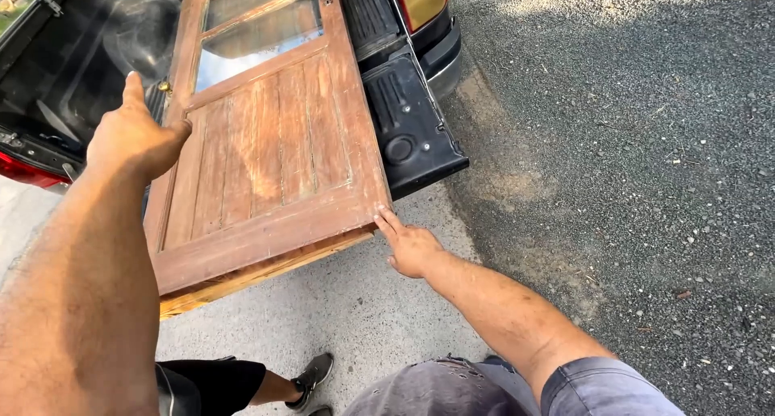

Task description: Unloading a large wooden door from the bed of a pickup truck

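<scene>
Head view: A weathered wooden door [266, 149] with glass panes in its upper part is seen lying flat on the lowered black tailgate [408, 125] of a pickup truck, its panelled lower end overhanging the tailgate's rear edge toward the person. The left hand [133, 137] is laid on the door's left long edge, beside a small brass knob [165, 86]; the grip is loosely curled over that edge, thumb raised, not fully closed. The right hand [410, 245] is placed at the door's near right corner, fingers extended and touching the bottom edge; the grip is open, nothing enclosed. The truck bed [89, 52] is seen beyond the door, with a tail light [421, 0] at the right. Concrete paving [355, 303] lies beneath the overhanging end, gravel [646, 141] to the right. A dark shoe [311, 378] is visible below.
</scene>
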